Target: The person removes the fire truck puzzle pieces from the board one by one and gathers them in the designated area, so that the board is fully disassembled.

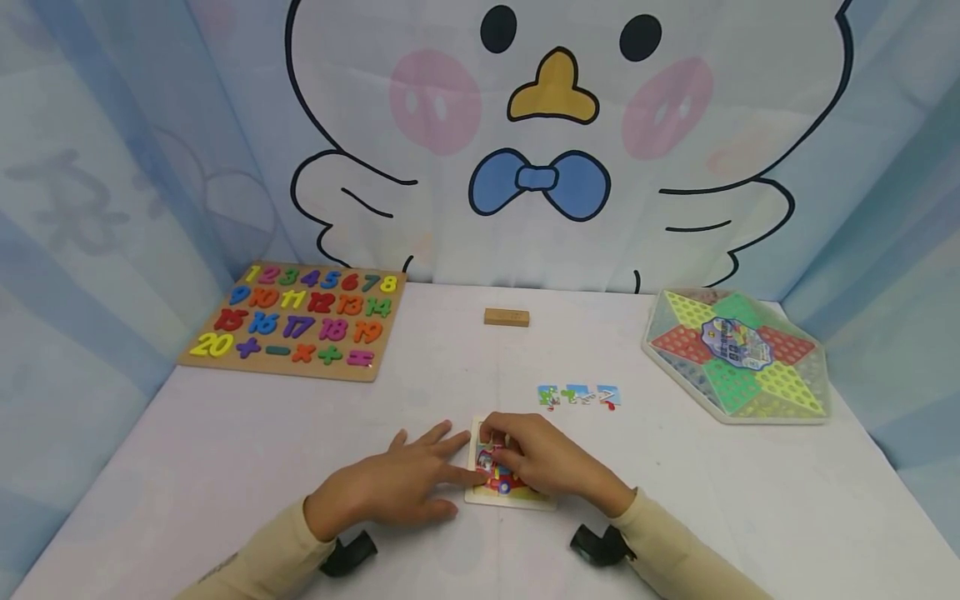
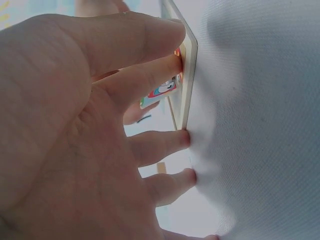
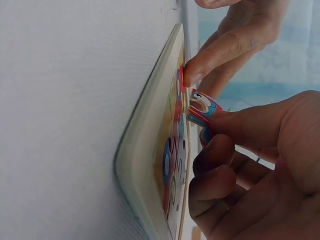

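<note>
A small jigsaw puzzle board (image 1: 510,501) with a pale frame and a red vehicle picture lies on the table before me. My left hand (image 1: 397,483) is spread flat from the left. Its index fingertip presses on the picture, and other fingertips rest on the cloth by the frame's edge. Over the upper part of the board, my right hand (image 1: 551,454) pinches a puzzle piece (image 3: 202,106) between thumb and fingers. A cartoon face in red, white and blue shows on the piece, which is tilted with its lower edge close at the board's surface.
Beyond the board to the right lie three loose puzzle pieces (image 1: 578,396) in a row. A wooden block (image 1: 506,317) sits further back. At the back left is a number board (image 1: 352,368); at the right, a hexagonal game box (image 1: 738,357). A printed curtain (image 1: 555,250) stands behind the table.
</note>
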The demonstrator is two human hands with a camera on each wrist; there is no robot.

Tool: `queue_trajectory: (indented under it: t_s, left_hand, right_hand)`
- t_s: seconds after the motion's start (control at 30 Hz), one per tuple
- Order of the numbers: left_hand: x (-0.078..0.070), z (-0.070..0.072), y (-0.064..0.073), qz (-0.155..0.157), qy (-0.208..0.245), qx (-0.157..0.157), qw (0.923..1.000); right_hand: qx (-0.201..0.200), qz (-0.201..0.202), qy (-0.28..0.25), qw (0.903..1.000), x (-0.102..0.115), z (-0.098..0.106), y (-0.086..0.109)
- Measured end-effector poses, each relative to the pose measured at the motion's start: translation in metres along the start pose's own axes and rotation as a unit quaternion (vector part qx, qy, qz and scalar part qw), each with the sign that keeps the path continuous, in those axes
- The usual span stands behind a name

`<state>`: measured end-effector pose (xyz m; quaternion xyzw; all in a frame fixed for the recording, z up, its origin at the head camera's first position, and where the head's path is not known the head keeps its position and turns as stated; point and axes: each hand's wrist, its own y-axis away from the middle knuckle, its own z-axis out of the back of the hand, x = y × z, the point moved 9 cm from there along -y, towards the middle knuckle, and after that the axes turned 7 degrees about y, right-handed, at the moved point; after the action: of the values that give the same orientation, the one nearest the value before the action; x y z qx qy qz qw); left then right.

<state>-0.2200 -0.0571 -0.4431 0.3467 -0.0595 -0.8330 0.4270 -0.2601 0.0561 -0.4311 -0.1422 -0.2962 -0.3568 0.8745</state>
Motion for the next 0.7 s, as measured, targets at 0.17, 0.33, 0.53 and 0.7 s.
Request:
queue_trajectory:
  t_s: [0.17, 0.33, 0.53, 0.7]
  left_hand:
    - [0.002, 0.000, -0.001, 0.004, -0.001, 0.002, 1.0000]
    - [0.001, 0.000, -0.003, 0.004, -0.013, -0.002, 0.9999]
    - [0.001, 0.001, -0.002, 0.013, -0.012, -0.006, 0.9998]
    - [0.002, 0.000, 0.000, 0.013, -0.010, -0.003, 0.9999]
  right_hand:
    - [-0.014, -0.014, 0.012, 0.9997, -0.001, 0.018, 0.003]
    - [-0.069, -0.032, 0.034, 0.9965, -0.007, 0.061, 0.014]
    - [-0.100, -0.078, 0.060, 0.9900, -0.030, 0.098, 0.031]
    - [-0.082, -0.114, 0.055, 0.9886, -0.059, 0.098, 0.041]
